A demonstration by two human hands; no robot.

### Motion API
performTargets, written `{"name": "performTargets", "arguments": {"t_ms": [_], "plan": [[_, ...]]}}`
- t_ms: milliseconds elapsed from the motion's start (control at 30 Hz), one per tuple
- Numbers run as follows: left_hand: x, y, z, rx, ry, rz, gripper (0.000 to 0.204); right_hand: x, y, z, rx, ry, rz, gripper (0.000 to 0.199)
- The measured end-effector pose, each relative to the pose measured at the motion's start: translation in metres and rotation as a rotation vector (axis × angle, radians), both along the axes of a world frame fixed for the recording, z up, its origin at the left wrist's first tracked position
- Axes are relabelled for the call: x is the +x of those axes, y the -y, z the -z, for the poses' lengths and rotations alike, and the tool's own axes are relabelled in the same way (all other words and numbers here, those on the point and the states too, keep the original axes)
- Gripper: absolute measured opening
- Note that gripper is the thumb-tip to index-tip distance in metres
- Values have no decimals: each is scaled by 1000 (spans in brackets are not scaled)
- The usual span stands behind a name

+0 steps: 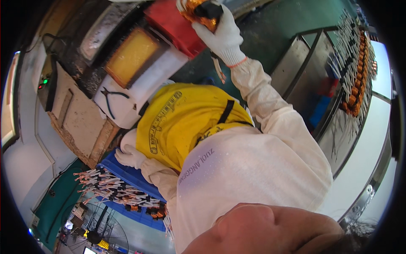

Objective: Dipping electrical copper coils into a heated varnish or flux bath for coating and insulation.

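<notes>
My right hand (222,36), in a white glove, is stretched out to the top of the view and is shut on a copper-wound coil (198,10) with a black part, held over a red bin (173,23). My left hand (130,155), also gloved, rests on the rim of a blue tray (127,173) at the lower left; whether it grips the rim is unclear. The tray holds several small coils with white wires (110,186). A yellow apron (186,122) and my white sleeves fill the middle.
A box with a glowing yellow-orange surface (132,55) stands left of the red bin. Black pliers (111,99) lie on a white block below it. A long rack of copper coils with white leads (357,72) runs along the right. A floor fan (101,230) stands at the lower left.
</notes>
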State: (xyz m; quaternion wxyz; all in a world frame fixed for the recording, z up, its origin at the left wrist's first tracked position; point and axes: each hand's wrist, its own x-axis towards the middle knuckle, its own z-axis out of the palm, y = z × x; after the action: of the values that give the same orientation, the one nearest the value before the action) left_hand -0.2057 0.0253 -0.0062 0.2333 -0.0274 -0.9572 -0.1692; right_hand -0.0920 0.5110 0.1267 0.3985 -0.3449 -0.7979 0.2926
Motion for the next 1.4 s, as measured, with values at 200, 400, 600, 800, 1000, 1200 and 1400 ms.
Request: {"name": "performTargets", "arguments": {"t_ms": [200,400,600,800,1000,1200,1400], "plan": [[7,0,0,56,144,-75,53,-1,1,1,-56,-27,43,65],[6,-8,1,93,47,-70,59,-2,5,-6,-88,-52,45,64],[3,-10,6,85,26,-106,63,-3,3,-6,-53,-105,28,62],[5,-12,9,147,11,-109,58,-1,5,-10,-84,-63,43,60],[4,-14,13,134,45,-154,57,-1,1,-3,-51,-114,-3,61],[7,-12,14,127,5,-153,56,0,4,-8,-101,-88,-7,62],[6,-11,17,188,21,-157,55,0,7,-13,-125,-52,3,63]]}}
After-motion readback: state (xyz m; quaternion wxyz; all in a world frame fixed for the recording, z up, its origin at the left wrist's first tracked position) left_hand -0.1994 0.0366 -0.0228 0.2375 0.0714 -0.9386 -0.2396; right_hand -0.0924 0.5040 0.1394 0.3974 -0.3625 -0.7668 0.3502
